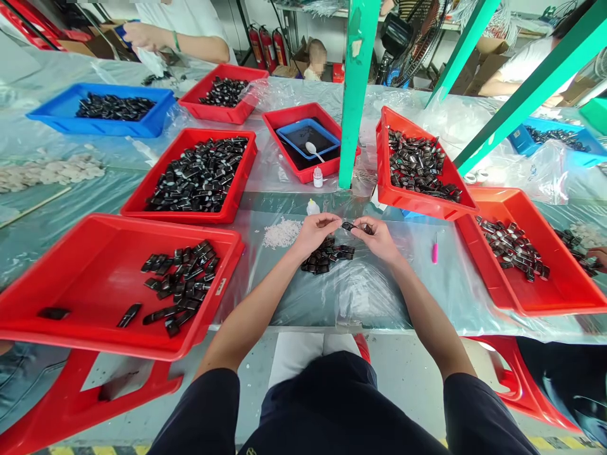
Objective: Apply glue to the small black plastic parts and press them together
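cam: head, 1 view | from: person's head, up high | faces: fwd + down over table (pixel 279 291) | near: own shirt (pixel 322 404), btm | mid: L hand (pixel 313 232) & R hand (pixel 378 239) | far: fan (pixel 420 47), top | wide view, squished in ht

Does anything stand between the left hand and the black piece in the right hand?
Nothing visible does: the right hand holds the black piece, and the left hand is right at its end; contact is too small to tell.
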Available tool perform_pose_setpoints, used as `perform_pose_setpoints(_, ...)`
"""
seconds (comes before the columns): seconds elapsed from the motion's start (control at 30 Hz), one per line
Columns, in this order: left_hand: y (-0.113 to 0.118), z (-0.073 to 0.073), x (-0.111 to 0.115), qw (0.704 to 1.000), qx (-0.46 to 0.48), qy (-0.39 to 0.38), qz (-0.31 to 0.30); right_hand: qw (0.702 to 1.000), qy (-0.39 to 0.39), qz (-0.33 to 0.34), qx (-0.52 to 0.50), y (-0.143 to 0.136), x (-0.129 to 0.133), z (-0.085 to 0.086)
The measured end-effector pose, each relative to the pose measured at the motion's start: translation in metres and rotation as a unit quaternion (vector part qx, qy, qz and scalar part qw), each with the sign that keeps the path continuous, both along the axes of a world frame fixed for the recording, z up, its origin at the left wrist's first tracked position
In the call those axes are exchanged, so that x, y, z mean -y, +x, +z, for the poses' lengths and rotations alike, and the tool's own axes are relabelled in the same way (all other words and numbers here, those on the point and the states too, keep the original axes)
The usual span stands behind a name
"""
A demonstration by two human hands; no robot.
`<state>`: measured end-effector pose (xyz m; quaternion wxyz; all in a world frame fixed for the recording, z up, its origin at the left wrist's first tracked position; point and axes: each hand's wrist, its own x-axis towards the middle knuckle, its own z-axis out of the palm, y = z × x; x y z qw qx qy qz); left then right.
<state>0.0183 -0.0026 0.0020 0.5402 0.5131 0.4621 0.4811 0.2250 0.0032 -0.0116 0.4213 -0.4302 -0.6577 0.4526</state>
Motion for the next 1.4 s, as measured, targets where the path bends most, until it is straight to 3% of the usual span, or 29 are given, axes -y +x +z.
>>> perform_pose_setpoints(1.17,-0.0009,-0.0027,-0.0016,1.0,-0.027,0.009,-0.01,1.0,0.004,0.011,0.011,-0.0002,0.0035,0.0067)
perform_pose_setpoints(1.4,-0.0053,-0.0008,-0.0011,0.999,-0.01,-0.007,-0.044,1.0,0.008,0.019,0.005,-0.0002,0.0035,0.0087)
